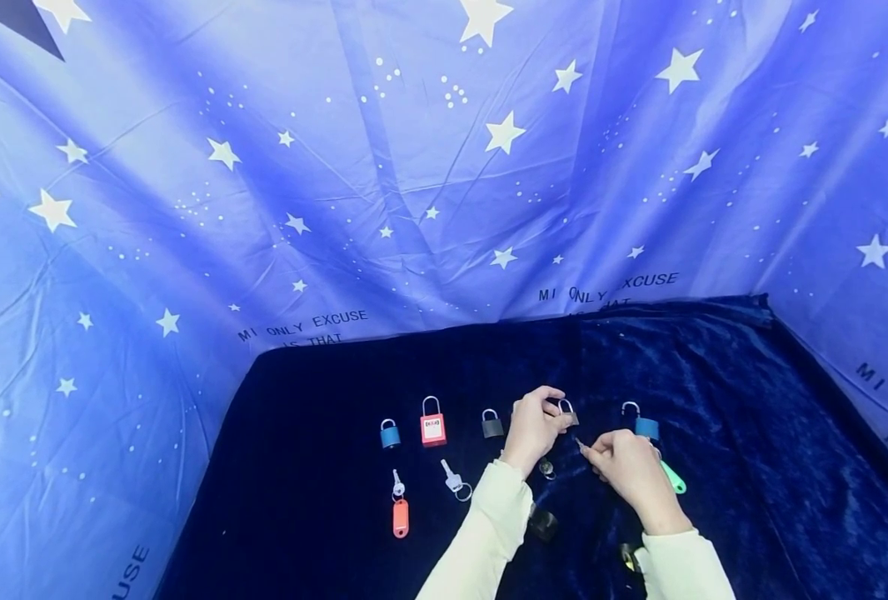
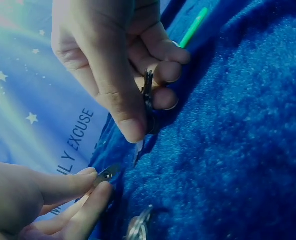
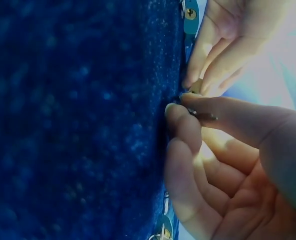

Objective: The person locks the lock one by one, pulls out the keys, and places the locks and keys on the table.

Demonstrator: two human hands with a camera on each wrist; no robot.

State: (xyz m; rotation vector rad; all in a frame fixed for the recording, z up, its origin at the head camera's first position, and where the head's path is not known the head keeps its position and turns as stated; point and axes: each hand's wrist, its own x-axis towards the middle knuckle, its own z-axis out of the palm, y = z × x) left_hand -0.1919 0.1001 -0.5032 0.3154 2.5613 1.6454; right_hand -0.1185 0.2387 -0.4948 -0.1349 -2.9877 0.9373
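Observation:
My left hand (image 1: 536, 425) pinches a small dark padlock (image 1: 568, 412) by its body, shackle up in the head view. In the left wrist view the padlock's keyhole (image 2: 107, 176) faces the right hand. Between thumb and fingers, my right hand (image 1: 631, 471) holds a small key (image 2: 138, 153), its blade directed at the padlock. A short gap separates key and keyhole in the left wrist view. Just behind the right hand lie a blue padlock (image 1: 646, 427) with its shackle out to one side and a green key tag (image 1: 672, 477), partly hidden.
Left of the hands stand a blue padlock (image 1: 390, 434), a red padlock (image 1: 432, 429) and a grey padlock (image 1: 492, 425). Nearer are a key with a red tag (image 1: 401, 518) and a key on a ring (image 1: 453, 479). A dark object (image 1: 544, 523) lies beside the left sleeve on the blue cloth (image 1: 324, 500).

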